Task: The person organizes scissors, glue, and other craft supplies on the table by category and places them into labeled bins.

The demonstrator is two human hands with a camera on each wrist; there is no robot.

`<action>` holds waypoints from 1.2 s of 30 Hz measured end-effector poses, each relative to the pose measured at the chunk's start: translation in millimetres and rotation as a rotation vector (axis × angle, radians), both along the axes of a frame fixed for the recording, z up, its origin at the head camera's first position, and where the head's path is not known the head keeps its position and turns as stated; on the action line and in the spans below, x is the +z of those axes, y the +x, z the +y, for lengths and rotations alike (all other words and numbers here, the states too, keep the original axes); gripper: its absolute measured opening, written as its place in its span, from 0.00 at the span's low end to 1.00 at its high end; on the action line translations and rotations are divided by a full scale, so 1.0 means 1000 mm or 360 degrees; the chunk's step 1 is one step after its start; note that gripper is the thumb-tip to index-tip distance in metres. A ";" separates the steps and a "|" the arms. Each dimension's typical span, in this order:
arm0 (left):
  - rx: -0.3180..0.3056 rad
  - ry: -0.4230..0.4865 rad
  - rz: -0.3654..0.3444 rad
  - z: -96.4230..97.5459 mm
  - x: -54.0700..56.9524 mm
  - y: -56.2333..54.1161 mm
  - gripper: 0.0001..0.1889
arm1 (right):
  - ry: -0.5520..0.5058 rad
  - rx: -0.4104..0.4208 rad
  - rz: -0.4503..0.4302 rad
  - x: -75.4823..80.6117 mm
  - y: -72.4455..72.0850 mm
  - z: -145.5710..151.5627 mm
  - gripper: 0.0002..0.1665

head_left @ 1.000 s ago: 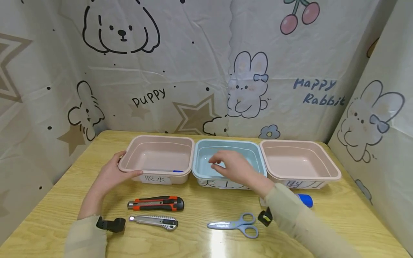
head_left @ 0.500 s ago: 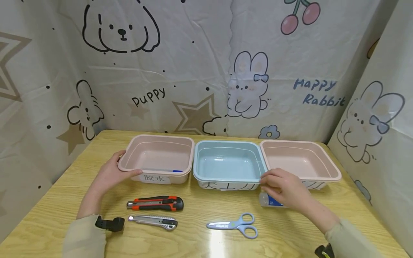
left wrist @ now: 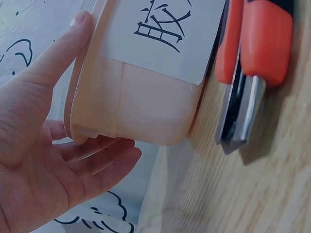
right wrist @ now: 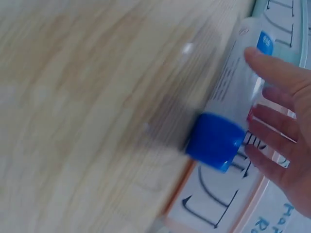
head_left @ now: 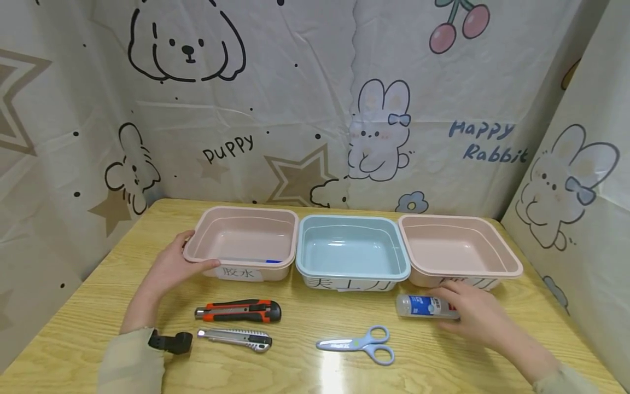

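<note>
Bottle (head_left: 427, 306) of translucent plastic lies on its side on the counter (head_left: 295, 372), near the front of the right pink bin (head_left: 443, 227). It carries a blue label (head_left: 420, 305), also a small red patch, and its cap (right wrist: 216, 141) is bright blue. Fingers of the right hand (head_left: 472, 313) are spread around the cap end; whether they press it, I cannot tell. The left hand (head_left: 172, 268) grips the left pink bin (head_left: 276, 273) at its corner.
</note>
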State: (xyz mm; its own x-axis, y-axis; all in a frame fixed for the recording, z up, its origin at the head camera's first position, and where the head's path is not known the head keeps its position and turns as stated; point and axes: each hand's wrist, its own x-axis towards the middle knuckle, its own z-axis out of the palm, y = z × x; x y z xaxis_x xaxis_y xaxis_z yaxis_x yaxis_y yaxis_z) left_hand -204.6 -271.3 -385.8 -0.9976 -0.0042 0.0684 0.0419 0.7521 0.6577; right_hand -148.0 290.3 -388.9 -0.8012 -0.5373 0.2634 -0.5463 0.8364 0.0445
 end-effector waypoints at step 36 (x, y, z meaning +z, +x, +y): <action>0.0002 -0.0014 0.0009 0.003 -0.001 0.000 0.56 | -0.0319 0.0395 0.0174 0.044 -0.020 -0.056 0.28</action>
